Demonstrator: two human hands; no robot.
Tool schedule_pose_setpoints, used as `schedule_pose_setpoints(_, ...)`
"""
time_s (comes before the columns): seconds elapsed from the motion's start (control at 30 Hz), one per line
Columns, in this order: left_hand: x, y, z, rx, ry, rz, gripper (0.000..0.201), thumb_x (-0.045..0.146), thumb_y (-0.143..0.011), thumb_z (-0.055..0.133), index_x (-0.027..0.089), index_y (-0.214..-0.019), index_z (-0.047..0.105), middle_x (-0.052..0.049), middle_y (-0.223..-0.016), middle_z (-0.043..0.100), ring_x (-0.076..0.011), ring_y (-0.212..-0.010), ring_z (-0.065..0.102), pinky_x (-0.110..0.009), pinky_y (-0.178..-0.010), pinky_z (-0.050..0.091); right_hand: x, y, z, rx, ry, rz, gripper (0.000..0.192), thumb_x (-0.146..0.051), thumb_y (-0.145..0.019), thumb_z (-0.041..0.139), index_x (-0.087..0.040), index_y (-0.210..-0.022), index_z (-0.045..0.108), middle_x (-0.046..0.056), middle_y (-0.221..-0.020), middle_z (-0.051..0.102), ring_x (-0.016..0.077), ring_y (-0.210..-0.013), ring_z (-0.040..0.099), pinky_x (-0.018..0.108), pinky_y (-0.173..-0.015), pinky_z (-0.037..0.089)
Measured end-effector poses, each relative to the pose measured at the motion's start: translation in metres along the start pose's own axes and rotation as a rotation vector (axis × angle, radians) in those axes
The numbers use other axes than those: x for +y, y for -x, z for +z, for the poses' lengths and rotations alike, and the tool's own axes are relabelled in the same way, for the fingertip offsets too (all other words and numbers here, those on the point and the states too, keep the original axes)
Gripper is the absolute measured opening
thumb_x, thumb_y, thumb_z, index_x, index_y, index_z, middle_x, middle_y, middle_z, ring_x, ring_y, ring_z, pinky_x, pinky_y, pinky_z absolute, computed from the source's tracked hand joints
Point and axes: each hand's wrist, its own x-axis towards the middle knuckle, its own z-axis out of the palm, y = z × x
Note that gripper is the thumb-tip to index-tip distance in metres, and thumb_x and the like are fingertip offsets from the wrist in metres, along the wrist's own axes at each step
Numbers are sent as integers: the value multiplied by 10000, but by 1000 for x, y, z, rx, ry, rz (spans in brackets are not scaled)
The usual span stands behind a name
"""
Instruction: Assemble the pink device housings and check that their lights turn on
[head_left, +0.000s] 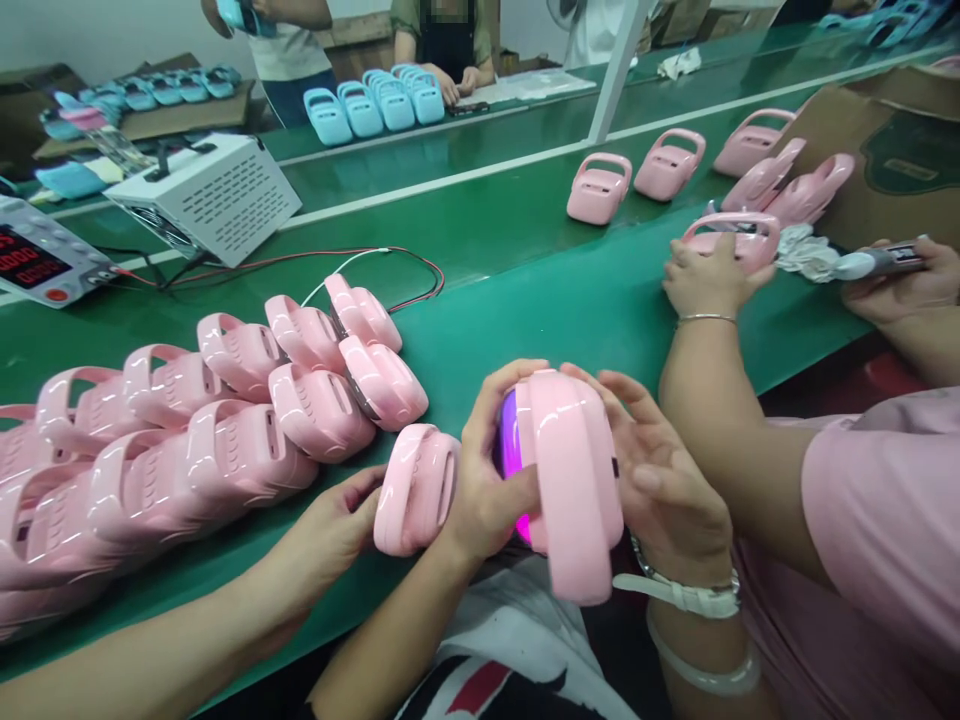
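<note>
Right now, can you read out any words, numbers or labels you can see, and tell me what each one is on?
Red digits glow on the grey meter box at the far left, too blurred to read.
The brown cardboard box bears a dark printed emblem, with no legible words.
Nothing else carries text.

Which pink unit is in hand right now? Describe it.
Start at the green belt. At its near edge, right of the heap of pink units, the left hand grips one pink unit and the right hand steadies it. It alone glows purple on its face.
</note>
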Motion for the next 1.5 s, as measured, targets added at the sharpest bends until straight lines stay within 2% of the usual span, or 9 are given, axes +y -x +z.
schedule_pose_setpoints(0.07,6,-12,13,30,51,247,548,505,-752,713,304,-1246,592,-50,-1247,643,-273,-1159,593,-463,-1014,521,-1,3,2,60,94,-80,257,-463,-729,848,-352,-952,788,1,-1299,686,285,-1285,586,401,-987,555)
schedule_pose_setpoints(0.17,16,-21,12,101,-13,517,602,321,-675,742,247,-1247,572,-60,-1197,632,-285,-1228,518,-482,-1103,426,-7,9,10,152,281,-97,68,-361,-820,800,-293,-828,797,44,-1191,721,275,-1290,589,369,-1006,539)
schedule_pose_setpoints(0.47,41,-18,-31,57,-198,629,539,250,-662,758,227,-1182,615,-42,-1137,650,-277,-1248,507,-430,-1088,430,-12,-1,36,69,168,17,120,-312,-742,849,-273,-759,737,28,-1074,742,226,-1070,678,301,-895,557)
schedule_pose_setpoints(0.67,41,-17,-57,6,-203,579,560,237,-656,769,213,-1199,631,-46,-1178,632,-254,-1255,511,-374,-1074,449,1,-9,44,-64,212,73,149,-366,-808,791,-243,-784,711,49,-1107,695,238,-1074,644,322,-918,528)
schedule_pose_setpoints(0.93,31,-18,-77,48,-220,533,581,248,-636,805,211,-1198,660,-72,-1253,586,-252,-1294,513,-348,-1084,449,11,-9,66,-89,486,-66,131,-349,-915,671,-234,-853,663,63,-1129,682,235,-1096,649,313,-891,515)
schedule_pose_setpoints(1.13,15,-26,-86,165,-1,405,621,296,-632,864,268,-1219,665,-35,-1235,646,-268,-1224,567,-389,-1065,471,47,-55,14,246,813,-71,397,-596,-768,688,-205,-704,665,108,-939,703,276,-923,631,422,-815,509)
schedule_pose_setpoints(1.27,5,-31,-84,312,201,163,650,405,-687,859,279,-1280,623,-38,-1170,657,-223,-1029,647,-304,-827,557,58,-71,-12,296,880,-87,439,-627,-682,733,-196,-616,680,106,-765,672,279,-805,603,455,-773,488)
schedule_pose_setpoints(1.4,7,-37,-75,460,105,146,696,384,-635,917,265,-1259,634,-55,-1260,619,-257,-1158,603,-339,-928,545,30,-47,27,152,807,-221,412,-576,-867,606,-217,-1016,741,100,-1048,709,203,-777,609,349,-670,497)
schedule_pose_setpoints(1.5,13,-44,-67,470,14,191,731,420,-610,935,254,-1257,639,-71,-1281,604,-290,-1233,572,-435,-1073,485,6,-39,72,-112,756,-356,197,-383,-807,758,-221,-912,718,21,-797,661,144,-617,529,279,-542,430)
